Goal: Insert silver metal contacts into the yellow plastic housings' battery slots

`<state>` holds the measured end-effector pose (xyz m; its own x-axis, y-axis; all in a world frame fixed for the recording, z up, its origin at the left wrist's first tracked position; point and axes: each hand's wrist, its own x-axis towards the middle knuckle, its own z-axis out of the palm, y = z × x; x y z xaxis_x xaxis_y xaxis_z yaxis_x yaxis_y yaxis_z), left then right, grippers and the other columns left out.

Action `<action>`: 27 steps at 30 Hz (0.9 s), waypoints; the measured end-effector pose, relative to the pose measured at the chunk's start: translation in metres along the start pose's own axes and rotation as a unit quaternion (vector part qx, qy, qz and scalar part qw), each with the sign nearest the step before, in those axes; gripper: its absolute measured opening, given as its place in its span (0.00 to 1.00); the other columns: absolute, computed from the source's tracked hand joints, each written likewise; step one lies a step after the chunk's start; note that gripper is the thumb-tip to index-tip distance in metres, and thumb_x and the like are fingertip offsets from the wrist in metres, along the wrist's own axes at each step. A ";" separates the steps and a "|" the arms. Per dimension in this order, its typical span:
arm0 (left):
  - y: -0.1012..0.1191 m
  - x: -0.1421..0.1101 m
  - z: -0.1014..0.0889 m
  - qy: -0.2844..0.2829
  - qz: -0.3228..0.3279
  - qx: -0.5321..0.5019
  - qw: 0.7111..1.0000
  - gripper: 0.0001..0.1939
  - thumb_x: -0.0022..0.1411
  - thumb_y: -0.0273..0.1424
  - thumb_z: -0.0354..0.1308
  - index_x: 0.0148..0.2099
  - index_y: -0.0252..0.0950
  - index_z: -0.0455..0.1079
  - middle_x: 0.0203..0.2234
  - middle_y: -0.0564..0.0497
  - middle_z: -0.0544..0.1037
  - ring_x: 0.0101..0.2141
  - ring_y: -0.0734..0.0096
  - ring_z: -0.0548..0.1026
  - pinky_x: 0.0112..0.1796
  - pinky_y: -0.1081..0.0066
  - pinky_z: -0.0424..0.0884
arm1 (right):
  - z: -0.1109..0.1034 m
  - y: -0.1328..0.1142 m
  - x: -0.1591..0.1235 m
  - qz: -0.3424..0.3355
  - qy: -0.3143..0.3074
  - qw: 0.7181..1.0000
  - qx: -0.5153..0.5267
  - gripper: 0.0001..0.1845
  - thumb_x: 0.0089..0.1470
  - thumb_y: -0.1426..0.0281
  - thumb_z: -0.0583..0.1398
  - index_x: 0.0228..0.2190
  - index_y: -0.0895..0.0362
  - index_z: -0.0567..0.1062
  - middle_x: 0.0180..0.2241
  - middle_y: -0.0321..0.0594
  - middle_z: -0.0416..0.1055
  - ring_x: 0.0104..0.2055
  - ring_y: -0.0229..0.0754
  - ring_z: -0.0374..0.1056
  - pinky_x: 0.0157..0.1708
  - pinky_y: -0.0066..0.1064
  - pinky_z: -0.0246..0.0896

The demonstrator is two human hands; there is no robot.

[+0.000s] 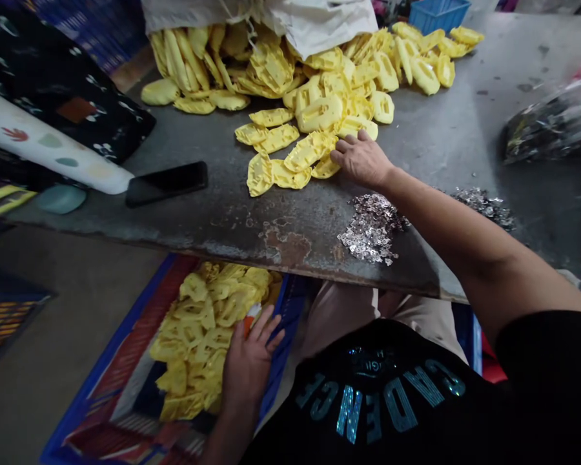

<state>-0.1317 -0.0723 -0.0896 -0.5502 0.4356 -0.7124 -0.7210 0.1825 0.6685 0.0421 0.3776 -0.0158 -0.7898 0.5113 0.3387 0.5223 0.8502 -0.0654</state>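
Yellow moulded pieces with slots (319, 113) lie in a spreading heap on the worn metal tabletop (252, 219), spilling from under a white sack (310, 19). My right hand (361, 160) rests at the heap's near edge, fingertips touching a yellow piece (310, 150). Just below that wrist lies a pile of silver sequins (370, 228). Below the table edge, my left hand (248, 361) has its fingers apart over more yellow pieces (198, 329) in a blue-rimmed basket (126, 381). A small white and orange item (252, 318) sits by those fingers.
A black phone (167, 184) lies on the table near rolled patterned fabric (43, 135). A second sequin patch (484, 208) lies beyond my right forearm. A clear plastic bag (552, 116) sits at the right, and a blue crate (438, 13) stands at the back.
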 end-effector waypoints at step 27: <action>-0.035 -0.085 0.154 -0.506 -0.096 0.122 0.849 0.31 0.73 0.53 0.72 0.65 0.35 0.85 0.59 0.38 0.90 0.59 0.41 0.89 0.52 0.56 0.91 | -0.106 -0.071 -0.338 0.327 0.105 0.929 0.137 0.10 0.74 0.67 0.64 0.48 0.50 0.87 0.49 0.46 0.85 0.55 0.57 0.76 0.60 0.54 0.67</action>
<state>0.0051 0.0201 -0.0199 0.3000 0.8883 -0.3477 -0.5805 0.4592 0.6724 0.3062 0.1316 -0.0259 -0.2377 0.9186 0.3156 0.7439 0.3811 -0.5490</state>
